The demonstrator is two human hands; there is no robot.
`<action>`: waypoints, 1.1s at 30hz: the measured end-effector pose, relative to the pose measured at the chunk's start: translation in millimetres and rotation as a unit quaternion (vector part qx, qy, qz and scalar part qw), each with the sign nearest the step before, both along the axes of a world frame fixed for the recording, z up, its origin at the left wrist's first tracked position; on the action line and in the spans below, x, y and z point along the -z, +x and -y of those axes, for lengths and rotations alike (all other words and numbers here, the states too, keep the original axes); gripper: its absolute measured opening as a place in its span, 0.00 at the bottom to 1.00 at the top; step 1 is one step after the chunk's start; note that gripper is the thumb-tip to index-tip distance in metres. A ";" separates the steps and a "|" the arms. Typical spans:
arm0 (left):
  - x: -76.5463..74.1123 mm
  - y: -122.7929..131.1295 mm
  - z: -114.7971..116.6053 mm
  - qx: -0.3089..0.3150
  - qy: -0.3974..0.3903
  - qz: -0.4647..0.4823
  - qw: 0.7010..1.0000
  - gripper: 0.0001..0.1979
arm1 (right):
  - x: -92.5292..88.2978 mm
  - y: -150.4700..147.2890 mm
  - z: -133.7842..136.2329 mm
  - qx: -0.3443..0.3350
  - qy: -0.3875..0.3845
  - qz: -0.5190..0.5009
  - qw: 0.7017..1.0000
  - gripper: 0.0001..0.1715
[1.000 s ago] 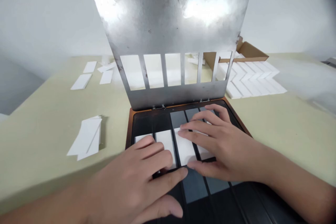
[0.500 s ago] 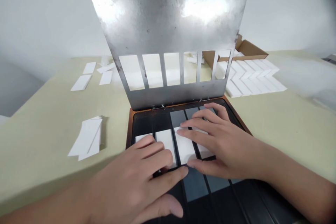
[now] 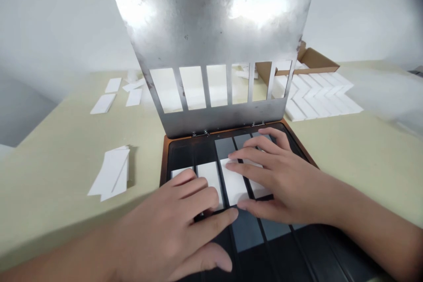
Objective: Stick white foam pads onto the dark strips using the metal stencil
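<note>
Both hands lie flat on white rectangular tiles set side by side in a black, slotted tray [image 3: 185, 156] with a copper-brown rim. My left hand [image 3: 168, 216] covers the left part of a white tile [image 3: 209, 180] and touches a partly hidden tile [image 3: 180, 171] beside it. My right hand [image 3: 280, 180] spreads over a white tile [image 3: 234, 181] and a further tile [image 3: 259, 190]. Grey-blue strips [image 3: 244, 229] show below the tiles. A hinged steel plate [image 3: 208, 31] with several long slots stands upright behind the tray.
A pile of white tiles [image 3: 110, 172] lies left of the tray on a pale green table [image 3: 66, 141]. Several loose tiles [image 3: 104, 103] lie further back. At the back right are a herringbone tile sheet [image 3: 313, 97] and an open cardboard box [image 3: 312, 61].
My view drifts slightly, so everything shifts a little in the picture. Both hands stay on the tiles, and nothing is taken hold of or let go.
</note>
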State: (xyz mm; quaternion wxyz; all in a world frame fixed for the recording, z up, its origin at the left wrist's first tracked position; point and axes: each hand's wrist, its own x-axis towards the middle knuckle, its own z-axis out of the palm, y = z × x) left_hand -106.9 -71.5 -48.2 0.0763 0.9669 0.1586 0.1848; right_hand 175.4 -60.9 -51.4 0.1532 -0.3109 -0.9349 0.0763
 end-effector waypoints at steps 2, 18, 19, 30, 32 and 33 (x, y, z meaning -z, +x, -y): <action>-0.1 -0.1 -0.1 -0.003 0.003 0.001 1.000 0.22 | 0.0 0.0 0.3 0.000 0.000 0.002 1.000 0.28; -2.3 0.5 -1.6 -0.004 0.002 -0.004 1.000 0.21 | 0.0 0.6 0.4 0.001 0.009 -0.005 1.000 0.28; -2.2 0.3 -1.6 -0.005 0.002 -0.003 1.000 0.20 | -0.1 0.5 0.4 0.001 0.008 -0.005 1.000 0.28; -3.5 -0.5 -0.6 -0.007 0.003 -0.003 1.000 0.20 | 0.2 -0.4 0.4 -0.003 0.009 -0.003 1.000 0.28; -3.3 -0.4 -0.4 -0.008 0.003 -0.001 1.000 0.20 | 0.5 0.2 0.7 -0.003 0.011 -0.003 1.000 0.29; -3.2 -0.2 -0.3 -0.008 0.002 0.001 1.000 0.20 | 0.6 0.4 0.9 -0.003 0.012 -0.004 1.000 0.29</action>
